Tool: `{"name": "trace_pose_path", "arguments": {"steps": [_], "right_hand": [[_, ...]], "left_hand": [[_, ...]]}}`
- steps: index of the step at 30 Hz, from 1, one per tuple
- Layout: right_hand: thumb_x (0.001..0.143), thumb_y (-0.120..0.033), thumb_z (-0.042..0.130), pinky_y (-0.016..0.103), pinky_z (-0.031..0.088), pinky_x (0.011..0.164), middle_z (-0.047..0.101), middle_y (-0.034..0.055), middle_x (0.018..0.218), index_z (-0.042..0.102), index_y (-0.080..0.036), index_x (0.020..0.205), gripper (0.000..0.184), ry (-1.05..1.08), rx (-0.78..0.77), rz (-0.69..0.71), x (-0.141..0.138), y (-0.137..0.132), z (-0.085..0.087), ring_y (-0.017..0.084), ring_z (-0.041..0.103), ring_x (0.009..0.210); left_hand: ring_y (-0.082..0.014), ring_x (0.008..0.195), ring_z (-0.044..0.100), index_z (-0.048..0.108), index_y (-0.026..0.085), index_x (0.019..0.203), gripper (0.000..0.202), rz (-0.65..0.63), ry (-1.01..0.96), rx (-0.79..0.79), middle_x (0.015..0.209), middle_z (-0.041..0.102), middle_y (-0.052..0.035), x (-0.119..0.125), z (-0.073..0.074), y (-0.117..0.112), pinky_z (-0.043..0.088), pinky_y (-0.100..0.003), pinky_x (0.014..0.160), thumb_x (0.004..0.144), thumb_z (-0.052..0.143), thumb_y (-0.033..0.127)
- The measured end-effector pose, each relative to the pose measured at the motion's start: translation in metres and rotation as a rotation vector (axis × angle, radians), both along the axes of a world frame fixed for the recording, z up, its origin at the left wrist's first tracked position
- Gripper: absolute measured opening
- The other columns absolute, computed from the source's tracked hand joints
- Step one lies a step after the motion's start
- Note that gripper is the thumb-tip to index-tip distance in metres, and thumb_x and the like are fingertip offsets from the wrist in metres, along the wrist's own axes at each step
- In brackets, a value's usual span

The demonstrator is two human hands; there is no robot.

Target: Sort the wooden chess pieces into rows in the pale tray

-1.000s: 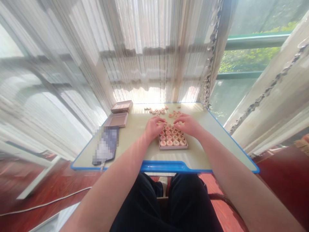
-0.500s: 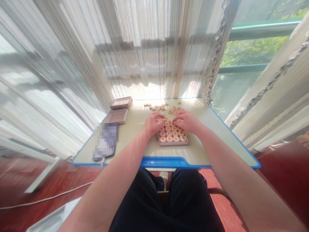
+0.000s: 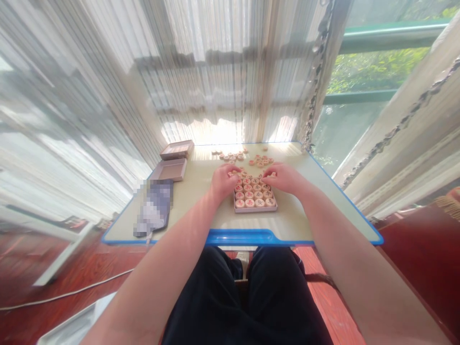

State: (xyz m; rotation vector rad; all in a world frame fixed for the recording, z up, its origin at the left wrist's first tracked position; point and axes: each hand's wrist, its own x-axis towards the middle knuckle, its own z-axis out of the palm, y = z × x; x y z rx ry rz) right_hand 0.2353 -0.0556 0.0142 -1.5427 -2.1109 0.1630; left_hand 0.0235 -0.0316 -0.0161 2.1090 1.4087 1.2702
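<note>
A shallow box [image 3: 255, 209] of round wooden chess pieces [image 3: 254, 195] with red and black marks sits on the table in front of me. My left hand [image 3: 220, 183] is at the box's far left corner, its fingers curled and pinched on a piece there. At the far right corner, my right hand [image 3: 284, 178] also has curled fingertips pressed on a piece. Several loose pieces [image 3: 233, 156] lie beyond the box, with another cluster [image 3: 261, 161] to their right.
The cream table has a blue rim [image 3: 239, 237]. Two flat box trays [image 3: 168, 169] [image 3: 177, 149] lie at the far left, with a blurred dark pouch [image 3: 153, 214] nearer me. Sheer curtains [image 3: 215, 72] hang behind. My dark-trousered legs [image 3: 247, 297] are under the table.
Both hands have stayed at the box's far end, shifting slightly over the pieces. The view has tilted a little, so the table sits higher in frame.
</note>
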Motion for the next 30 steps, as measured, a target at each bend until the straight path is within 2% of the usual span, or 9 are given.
{"name": "trace_pose_path", "arguments": {"steps": [4, 11, 15, 22, 27, 30], "right_hand": [[0.067, -0.028, 0.063, 0.028, 0.045, 0.067, 0.066, 0.0044, 0.079, 0.07, -0.02, 0.069, 0.011, -0.002, 0.017, 0.013, 0.001, 0.002, -0.002, 0.018, 0.058, 0.074], [0.073, -0.027, 0.056, 0.028, 0.043, 0.067, 0.063, 0.004, 0.08, 0.069, -0.02, 0.08, 0.016, 0.059, 0.072, -0.039, 0.004, 0.0, 0.001, 0.014, 0.054, 0.066], [0.072, -0.026, 0.057, 0.029, 0.043, 0.068, 0.062, 0.0044, 0.082, 0.07, -0.02, 0.085, 0.019, 0.038, 0.019, -0.054, 0.006, -0.001, 0.002, 0.015, 0.054, 0.068], [0.073, -0.023, 0.056, 0.029, 0.043, 0.078, 0.062, 0.0057, 0.088, 0.072, -0.02, 0.08, 0.019, 0.075, 0.083, 0.083, -0.006, -0.001, -0.003, 0.018, 0.056, 0.084], [0.076, -0.033, 0.057, 0.033, 0.042, 0.083, 0.062, 0.0069, 0.084, 0.073, -0.02, 0.079, 0.021, -0.023, 0.106, 0.116, -0.012, 0.005, -0.007, 0.021, 0.056, 0.088], [0.075, -0.035, 0.058, 0.033, 0.042, 0.082, 0.063, 0.0067, 0.082, 0.072, -0.02, 0.077, 0.021, -0.049, 0.103, 0.128, -0.012, 0.008, -0.009, 0.021, 0.056, 0.087]], "left_hand": [[-0.0144, 0.087, 0.06, 0.069, 0.019, 0.08, 0.027, 0.009, 0.003, -0.002, 0.092, 0.066, -0.0012, -0.001, 0.001, -0.002, 0.05, -0.023, 0.078, 0.065, 0.047, 0.011], [-0.0155, 0.09, 0.06, 0.069, 0.02, 0.08, 0.027, 0.027, 0.033, 0.012, 0.092, 0.066, -0.0011, -0.001, 0.001, 0.0, 0.049, -0.024, 0.083, 0.066, 0.048, 0.01], [-0.0156, 0.084, 0.06, 0.069, 0.018, 0.08, 0.025, 0.039, 0.095, 0.067, 0.088, 0.066, -0.0027, -0.003, 0.002, -0.003, 0.048, -0.026, 0.082, 0.066, 0.049, 0.011], [-0.0149, 0.078, 0.06, 0.07, 0.018, 0.079, 0.022, 0.002, 0.146, 0.099, 0.088, 0.066, -0.0028, -0.003, 0.004, -0.008, 0.048, -0.025, 0.08, 0.069, 0.051, 0.015], [-0.0147, 0.081, 0.06, 0.071, 0.019, 0.079, 0.029, 0.058, 0.115, 0.057, 0.088, 0.067, -0.0019, -0.004, 0.002, -0.004, 0.047, -0.025, 0.081, 0.07, 0.044, 0.01], [-0.0145, 0.075, 0.06, 0.071, 0.018, 0.08, 0.028, 0.093, 0.128, 0.025, 0.085, 0.068, -0.002, -0.006, 0.002, -0.003, 0.047, -0.026, 0.077, 0.07, 0.045, 0.012]]}}
